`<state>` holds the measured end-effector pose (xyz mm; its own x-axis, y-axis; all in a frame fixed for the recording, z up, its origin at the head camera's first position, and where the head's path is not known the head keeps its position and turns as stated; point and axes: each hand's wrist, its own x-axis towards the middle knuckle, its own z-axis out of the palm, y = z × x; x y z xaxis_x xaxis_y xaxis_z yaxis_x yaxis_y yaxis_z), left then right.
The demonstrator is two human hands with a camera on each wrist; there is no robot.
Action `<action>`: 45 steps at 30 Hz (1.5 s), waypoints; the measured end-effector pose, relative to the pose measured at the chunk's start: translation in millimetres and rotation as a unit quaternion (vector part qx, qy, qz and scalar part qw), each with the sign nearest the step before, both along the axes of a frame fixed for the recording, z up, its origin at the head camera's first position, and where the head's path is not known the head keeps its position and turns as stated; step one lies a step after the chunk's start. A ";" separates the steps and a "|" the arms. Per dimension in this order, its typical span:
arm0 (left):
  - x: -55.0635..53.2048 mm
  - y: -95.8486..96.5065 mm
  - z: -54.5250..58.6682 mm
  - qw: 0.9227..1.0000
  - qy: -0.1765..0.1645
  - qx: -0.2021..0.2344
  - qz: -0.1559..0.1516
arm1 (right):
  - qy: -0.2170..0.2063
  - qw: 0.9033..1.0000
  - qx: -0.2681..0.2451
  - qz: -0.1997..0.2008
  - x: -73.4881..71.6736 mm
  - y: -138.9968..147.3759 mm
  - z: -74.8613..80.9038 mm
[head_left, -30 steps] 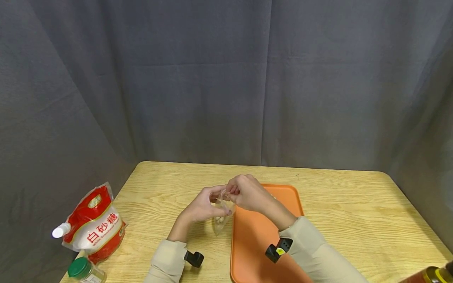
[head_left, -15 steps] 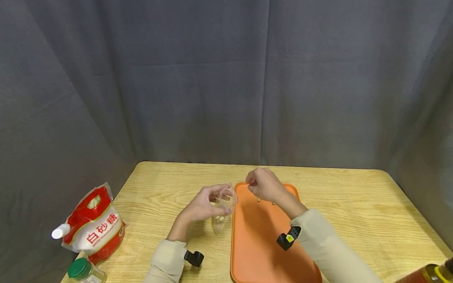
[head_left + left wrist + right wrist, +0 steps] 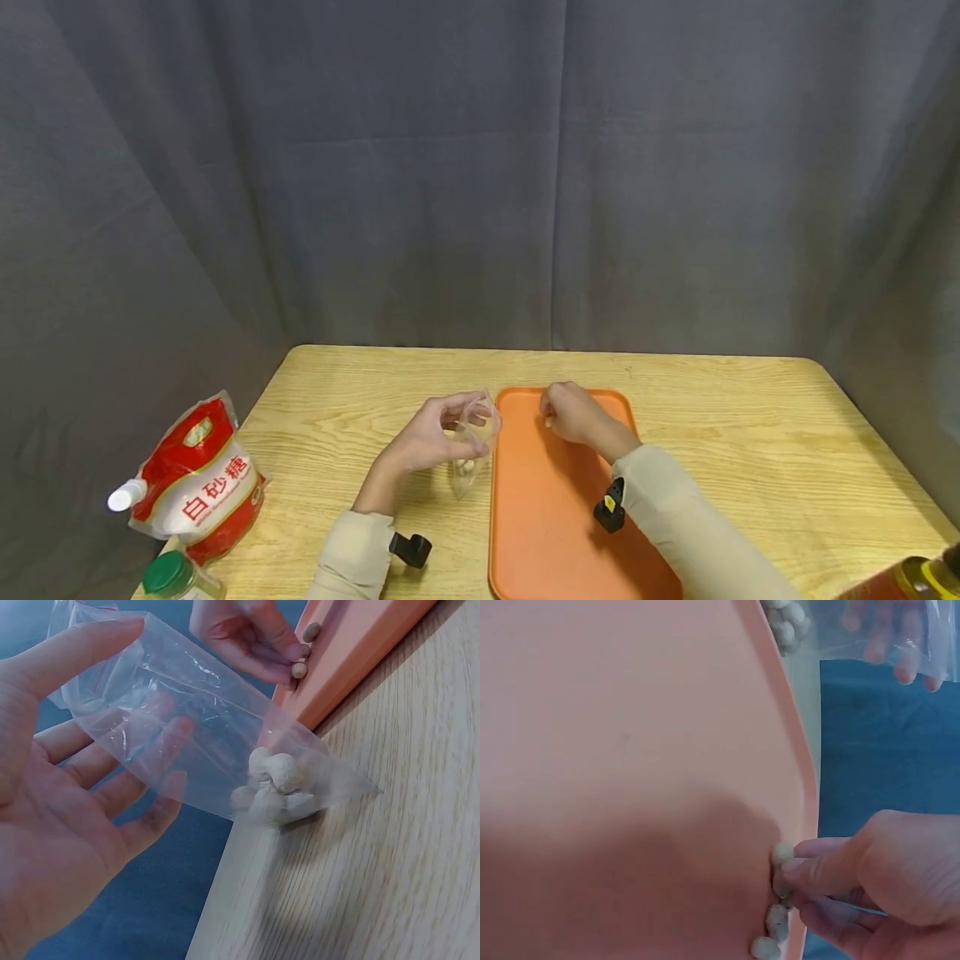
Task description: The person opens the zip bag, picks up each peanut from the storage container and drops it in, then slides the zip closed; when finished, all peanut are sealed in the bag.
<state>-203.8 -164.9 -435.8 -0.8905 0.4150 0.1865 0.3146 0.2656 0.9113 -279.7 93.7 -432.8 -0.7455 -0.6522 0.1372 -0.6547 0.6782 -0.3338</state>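
A clear zip bag (image 3: 214,712) hangs from my left hand (image 3: 427,435), which holds its mouth wide between thumb and fingers. Several pale peanuts in their shells (image 3: 281,772) lie in the bag's lower corner, just left of the orange tray (image 3: 547,517). Over the tray's far end is my right hand (image 3: 577,414). In the right wrist view its thumb and fingers pinch a peanut (image 3: 782,853) by the tray's rim. More peanuts (image 3: 778,922) lie in a row along that edge, partly hidden by the fingers.
A red and white sugar pouch (image 3: 206,483) with a white cap stands at the table's left edge. Before it is a green-lidded jar (image 3: 174,575). A bottle (image 3: 903,581) shows at the lower right corner. A grey curtain (image 3: 420,183) hangs behind the wooden table (image 3: 735,450).
My right hand has moved from the bag's mouth rightward to the tray's far end, then down to the peanuts there. The left hand and bag have stayed nearly still.
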 end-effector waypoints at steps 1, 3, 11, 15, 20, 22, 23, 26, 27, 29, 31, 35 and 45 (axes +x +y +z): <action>-0.2 0.2 0.1 1.000 0.000 0.000 0.000 | 0.003 1.000 0.004 -0.001 -0.1 0.9 -1.0; -0.5 0.6 0.4 1.000 -0.002 0.001 0.000 | 0.004 1.000 0.008 -0.004 0.2 2.7 -2.6; -1.3 2.8 0.7 1.000 0.000 -0.005 -0.003 | 0.010 1.000 -0.012 -0.018 3.2 6.1 -8.9; -2.4 3.0 -0.5 1.000 -0.004 -0.006 -0.003 | 0.014 1.000 -0.013 -0.022 3.6 5.2 -11.4; -2.1 3.2 -0.6 1.000 -0.004 -0.003 -0.005 | -0.003 0.999 -0.018 -0.027 3.5 4.4 -10.9; -1.7 2.9 -0.2 1.000 -0.005 -0.003 -0.007 | -0.007 0.999 -0.021 -0.029 3.5 4.3 -9.7; -1.8 2.8 -0.2 1.000 -0.005 -0.005 -0.007 | -0.010 0.999 -0.022 -0.030 3.6 4.1 -8.6; -2.2 2.4 -0.1 1.000 -0.001 -0.004 -0.008 | -0.012 0.999 -0.029 -0.030 3.0 2.5 -3.7; -2.4 2.2 -0.1 1.000 0.000 -0.003 -0.007 | -0.010 0.999 -0.031 -0.027 2.7 1.5 -1.4; -2.7 1.8 -0.6 1.000 0.002 0.001 -0.008 | 0.000 0.999 -0.035 -0.018 2.7 -1.4 4.1; -2.8 1.0 -1.3 1.000 -0.002 0.006 -0.008 | 0.019 0.999 -0.041 -0.005 3.8 -5.1 11.0; -3.0 0.2 -3.2 1.000 -0.007 0.014 -0.011 | 0.052 0.997 -0.055 0.018 8.6 -13.5 25.9; -4.6 3.5 -4.7 1.000 0.004 0.004 -0.013 | 0.072 0.993 -0.076 0.056 25.4 -31.2 61.8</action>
<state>-208.4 -161.4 -440.5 -0.8782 0.4359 0.1970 0.3286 0.2504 0.9107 -254.3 62.5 -371.0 -0.6352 -0.6934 0.3401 -0.7714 0.5482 -0.3232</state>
